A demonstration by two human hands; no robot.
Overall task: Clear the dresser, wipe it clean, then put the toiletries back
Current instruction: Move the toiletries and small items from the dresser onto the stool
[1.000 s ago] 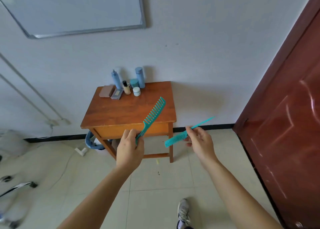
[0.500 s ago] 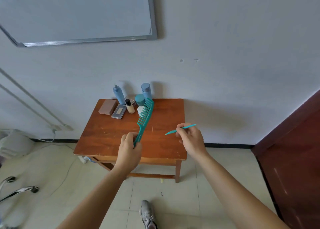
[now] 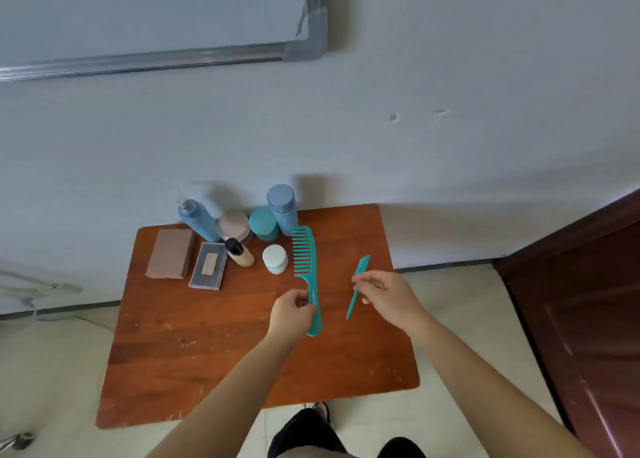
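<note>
My left hand (image 3: 291, 314) grips the handle of a teal wide-tooth comb (image 3: 306, 263) low over the wooden dresser top (image 3: 194, 347), teeth pointing left toward the jars. My right hand (image 3: 384, 296) pinches a thin teal tail comb (image 3: 356, 289) at its middle, just right of the wide comb. At the back of the dresser stand a blue pump bottle (image 3: 197, 218), a tall blue bottle (image 3: 282, 205), a teal jar (image 3: 263, 224), a beige jar (image 3: 233, 225), a small black-capped bottle (image 3: 239, 251) and a white jar (image 3: 275, 258).
A brown box (image 3: 169, 253) and a grey flat case (image 3: 207, 265) lie at the back left of the dresser. The white wall stands right behind it, with a whiteboard (image 3: 152, 14) above. A dark red door (image 3: 581, 312) is at the right. My legs are at the front edge.
I have stepped up to the dresser and look down on it. Both hands have come forward and down over the top, bringing the two combs low beside the jars.
</note>
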